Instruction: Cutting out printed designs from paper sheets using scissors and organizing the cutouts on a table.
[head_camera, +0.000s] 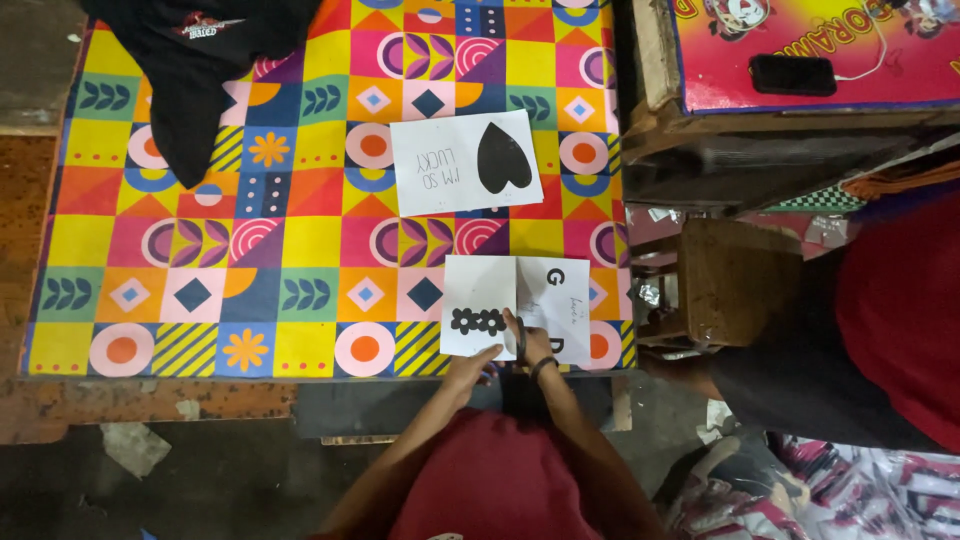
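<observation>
Scissors (521, 338), dark and thin, sit in the right hand (535, 348), fingers closed through the handles, blades at the near edge of a white paper sheet (515, 300) printed with a black scalloped shape. The left hand (472, 367) pins that sheet's near edge, fingers flat. Cutting cleanly here calls, I judge, for short snips while the sheet stays pressed taut. Beneath lies a glossy patterned tablecloth (200, 250); farther off, a second sheet with a black heart (465, 162), then a crumpled black garment (195, 70).
</observation>
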